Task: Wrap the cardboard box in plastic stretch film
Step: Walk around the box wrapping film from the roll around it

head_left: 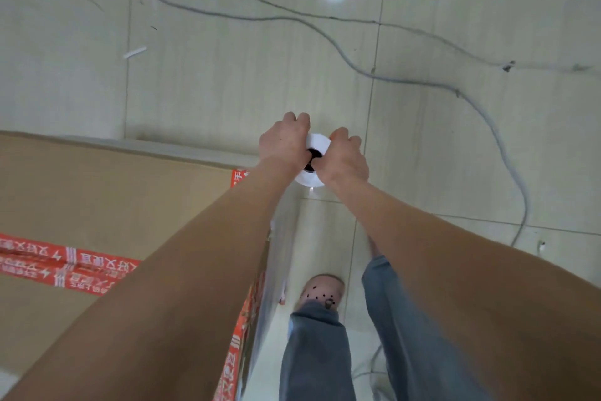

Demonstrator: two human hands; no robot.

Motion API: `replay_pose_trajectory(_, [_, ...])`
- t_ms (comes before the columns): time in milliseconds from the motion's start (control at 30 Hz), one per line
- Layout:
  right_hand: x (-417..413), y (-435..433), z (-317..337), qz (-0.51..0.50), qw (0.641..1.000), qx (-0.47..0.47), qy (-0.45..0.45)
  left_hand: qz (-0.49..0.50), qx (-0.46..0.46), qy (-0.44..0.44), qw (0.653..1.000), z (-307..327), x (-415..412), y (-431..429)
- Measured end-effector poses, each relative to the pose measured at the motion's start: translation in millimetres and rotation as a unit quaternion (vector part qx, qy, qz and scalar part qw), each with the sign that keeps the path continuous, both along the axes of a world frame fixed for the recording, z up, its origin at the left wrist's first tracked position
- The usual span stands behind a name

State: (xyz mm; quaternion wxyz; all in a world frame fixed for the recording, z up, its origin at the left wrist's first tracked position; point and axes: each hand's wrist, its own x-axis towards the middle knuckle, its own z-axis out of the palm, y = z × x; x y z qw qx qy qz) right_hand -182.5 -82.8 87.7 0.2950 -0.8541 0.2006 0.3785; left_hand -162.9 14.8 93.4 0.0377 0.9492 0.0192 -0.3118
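Note:
A large cardboard box (pixel 97 199) with red printed tape fills the lower left of the head view. Its right side face is covered by glossy stretch film (pixel 283 238). Past the box's far right corner I hold a white roll of stretch film (pixel 317 140) upright, seen end-on with its dark core hole. My left hand (pixel 284 140) grips the roll's left side and my right hand (pixel 346 157) grips its right side, thumbs at the core. The film runs from the roll back along the box's side.
A grey cable (pixel 357 66) snakes across the tiled floor ahead and curves down the right side. My jeans legs and one light slipper (pixel 325 290) stand right of the box. A small white scrap (pixel 135 52) lies on the floor at upper left.

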Motion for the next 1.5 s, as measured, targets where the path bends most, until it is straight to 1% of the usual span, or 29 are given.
replay_pose_trajectory(133, [5, -3, -5, -0.013, 1.0, 0.016, -0.003, -0.046, -0.007, 0.005, 0.999, -4, 8, -8])
replay_pose_trajectory(267, [12, -3, -11, 0.011, 1.0, 0.002, -0.016, -0.036, 0.0, 0.027, 0.999, -11, 14, -7])
replay_pose_trajectory(367, [18, -3, -12, 0.047, 0.997, -0.017, -0.052, -0.029, 0.007, 0.031, 0.999, -13, 20, -7])
replay_pose_trajectory(433, [29, -2, -11, 0.08, 0.994, -0.017, -0.079, 0.006, -0.001, 0.026, 1.0, -11, 24, -2])
replay_pose_trajectory(500, [44, 3, -7, 0.112, 0.989, -0.002, -0.096, 0.067, -0.01, 0.021, 0.997, -8, 30, 5])
replay_pose_trajectory(600, [64, 17, 0, 0.233, 0.96, 0.003, -0.157, 0.169, -0.02, 0.001, 0.985, -5, 37, 18])
replay_pose_trajectory(667, [71, 26, 1, 0.252, 0.949, -0.014, -0.188, 0.222, -0.029, -0.017, 0.974, -3, 39, 25])
replay_pose_trajectory(733, [73, 31, -1, 0.204, 0.964, -0.038, -0.168, 0.252, -0.038, -0.03, 0.966, -2, 40, 27])
replay_pose_trajectory(767, [74, 32, -2, 0.17, 0.973, -0.044, -0.149, 0.251, -0.042, -0.036, 0.966, -2, 41, 27])
replay_pose_trajectory(833, [77, 30, -3, 0.148, 0.98, -0.042, -0.124, 0.225, -0.047, -0.045, 0.972, -2, 43, 23])
replay_pose_trajectory(933, [82, 26, -2, 0.171, 0.977, -0.033, -0.124, 0.177, -0.038, -0.042, 0.983, -3, 49, 20])
replay_pose_trajectory(1100, [92, 19, -3, 0.212, 0.968, -0.032, -0.13, 0.182, -0.025, -0.034, 0.982, -5, 57, 16])
replay_pose_trajectory(1233, [101, 21, 1, 0.26, 0.957, -0.011, -0.129, 0.23, -0.031, -0.042, 0.972, -5, 55, 18])
replay_pose_trajectory(1400, [111, 39, 3, 0.329, 0.929, 0.001, -0.167, 0.291, -0.033, -0.065, 0.954, -5, 52, 33])
replay_pose_trajectory(1467, [111, 50, 2, 0.339, 0.924, 0.005, -0.175, 0.312, -0.031, -0.073, 0.947, -5, 51, 40])
replay_pose_trajectory(1500, [111, 56, 0, 0.328, 0.928, 0.003, -0.174, 0.324, -0.028, -0.072, 0.943, -6, 51, 45])
